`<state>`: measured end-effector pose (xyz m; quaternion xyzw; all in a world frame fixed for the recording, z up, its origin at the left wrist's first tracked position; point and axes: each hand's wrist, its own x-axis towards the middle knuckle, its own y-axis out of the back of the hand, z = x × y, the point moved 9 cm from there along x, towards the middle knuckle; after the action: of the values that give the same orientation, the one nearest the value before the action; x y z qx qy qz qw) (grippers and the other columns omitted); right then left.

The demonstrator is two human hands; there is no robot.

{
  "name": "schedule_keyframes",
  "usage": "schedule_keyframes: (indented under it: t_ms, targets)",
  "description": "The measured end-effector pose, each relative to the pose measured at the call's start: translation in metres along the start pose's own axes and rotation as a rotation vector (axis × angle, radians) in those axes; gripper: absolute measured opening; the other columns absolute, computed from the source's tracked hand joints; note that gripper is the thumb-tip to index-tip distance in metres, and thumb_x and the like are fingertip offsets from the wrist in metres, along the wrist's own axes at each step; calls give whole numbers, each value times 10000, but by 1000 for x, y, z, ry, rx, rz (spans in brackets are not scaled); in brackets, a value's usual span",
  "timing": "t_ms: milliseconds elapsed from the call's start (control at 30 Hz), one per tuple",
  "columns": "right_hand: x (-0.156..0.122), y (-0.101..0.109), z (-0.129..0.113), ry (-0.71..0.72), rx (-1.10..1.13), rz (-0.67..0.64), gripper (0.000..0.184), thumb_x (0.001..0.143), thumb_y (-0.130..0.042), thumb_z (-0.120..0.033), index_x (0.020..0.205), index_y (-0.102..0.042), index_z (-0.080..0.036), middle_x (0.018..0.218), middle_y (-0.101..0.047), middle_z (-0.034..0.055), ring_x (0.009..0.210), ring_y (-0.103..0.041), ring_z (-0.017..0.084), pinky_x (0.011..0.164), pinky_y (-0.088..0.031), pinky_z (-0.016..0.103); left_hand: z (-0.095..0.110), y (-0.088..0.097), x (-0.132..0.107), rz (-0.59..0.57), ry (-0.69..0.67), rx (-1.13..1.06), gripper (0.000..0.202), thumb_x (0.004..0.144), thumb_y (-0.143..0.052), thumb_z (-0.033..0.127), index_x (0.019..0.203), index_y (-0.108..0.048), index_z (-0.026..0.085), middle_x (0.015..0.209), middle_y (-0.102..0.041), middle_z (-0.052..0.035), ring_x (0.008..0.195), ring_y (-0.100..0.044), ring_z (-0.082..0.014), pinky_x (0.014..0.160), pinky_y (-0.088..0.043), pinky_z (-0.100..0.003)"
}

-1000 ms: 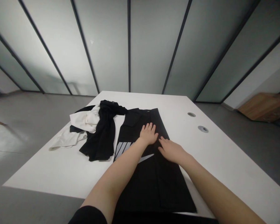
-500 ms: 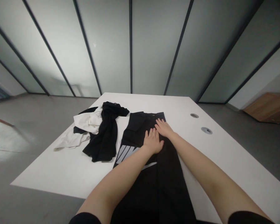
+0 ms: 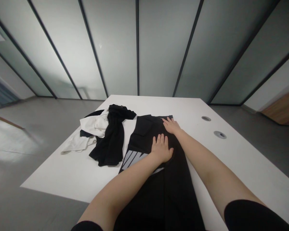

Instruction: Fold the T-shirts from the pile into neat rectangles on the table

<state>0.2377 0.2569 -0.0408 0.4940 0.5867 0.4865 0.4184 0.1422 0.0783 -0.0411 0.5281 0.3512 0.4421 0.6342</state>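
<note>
A long black garment (image 3: 144,195) with a grey striped print lies spread on the white table, running toward me; its exact kind is unclear. A long strip along its right side lies folded over, and a small flap of cloth shows near the far left corner. My left hand (image 3: 162,150) rests flat on the middle of the cloth, fingers spread. Farther off, my right hand (image 3: 171,126) lies flat near the far right corner, fingers stretched out. Neither hand grips anything. My left forearm covers part of the print.
Left of the garment sits a loose pile of black clothes (image 3: 110,141) and white clothes (image 3: 95,125). The white table (image 3: 231,160) has two round grommets (image 3: 220,134) on its right. Frosted glass panels (image 3: 120,48) stand behind it; a wooden cabinet (image 3: 284,107) is far right.
My right hand has slid slightly away from me toward the far right corner, and the gap between my hands has grown. The whole view has shifted a little. The clothes pile stays put.
</note>
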Motion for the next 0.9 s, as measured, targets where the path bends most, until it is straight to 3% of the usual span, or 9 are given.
schedule_keyframes:
  t_ms: [167, 300, 400, 533, 667, 767, 833, 900]
  targets:
    - [1, 9, 0, -17, 49, 93, 622, 1116, -269, -391, 1682, -444, -198, 1760, -364, 132, 1609, -341, 385, 1279, -289, 603, -1, -2, -4, -16, -6, -14, 835, 1067, -280, 607, 1727, -293, 95, 1796, -233, -181, 1674, -177, -371, 1347, -148, -610]
    - [-6, 21, -4, 9, 67, 168, 597, 1108, -261, -306, 1598, -548, -125, 1661, -516, 168, 1541, -456, 336, 1263, -349, 524, -3, -1, -5, -9, -17, -23, 821, 1060, -299, 608, 1736, -288, 143, 1790, -272, -157, 1669, -192, -381, 1338, -166, -630]
    - [-20, 32, -12, 86, 83, 232, 534, 1087, -318, -274, 1433, -705, -146, 1542, -642, 142, 1443, -557, 287, 1250, -379, 435, -5, -1, -5, -19, -20, -19, 847, 1058, -283, 624, 1730, -290, 109, 1796, -242, -172, 1672, -183, -376, 1345, -153, -613]
    - [-52, 39, -24, 177, 170, 310, 486, 1055, -361, -261, 1288, -780, -176, 1379, -736, 132, 1301, -646, 287, 1190, -452, 444, -10, -2, -3, -54, -32, -26, 857, 1059, -267, 628, 1724, -291, 89, 1803, -211, -170, 1677, -169, -361, 1351, -149, -592]
    - [-92, 33, -31, 215, 298, 343, 523, 1045, -333, -248, 1404, -709, -188, 1393, -717, 136, 1312, -640, 288, 1178, -476, 474, -24, 1, 8, -109, -55, -49, 816, 1055, -336, 565, 1734, -247, 121, 1802, -218, -156, 1676, -180, -350, 1337, -209, -582]
    - [-121, 21, -34, 231, 346, 337, 547, 1046, -311, -256, 1453, -669, -188, 1409, -702, 144, 1339, -633, 283, 1191, -476, 483, -37, 7, 18, -203, -74, -70, 785, 1055, -367, 452, 1728, -217, 77, 1787, -243, -197, 1658, -249, -335, 1309, -292, -516]
    - [-136, 6, -39, 231, 312, 283, 556, 1053, -319, -284, 1501, -631, -182, 1467, -671, 155, 1386, -610, 291, 1214, -457, 496, -44, 20, 22, -216, -95, -57, 717, 1058, -369, 380, 1694, -305, 53, 1755, -322, -222, 1633, -321, -324, 1284, -337, -462]
    - [-148, -11, -44, 204, 208, 199, 578, 1061, -359, -344, 1568, -570, -163, 1582, -590, 173, 1484, -530, 337, 1252, -403, 539, -47, 44, 22, -137, -134, -20, 587, 1056, -400, 341, 1583, -514, 108, 1665, -499, -196, 1561, -456, -303, 1247, -390, -419]
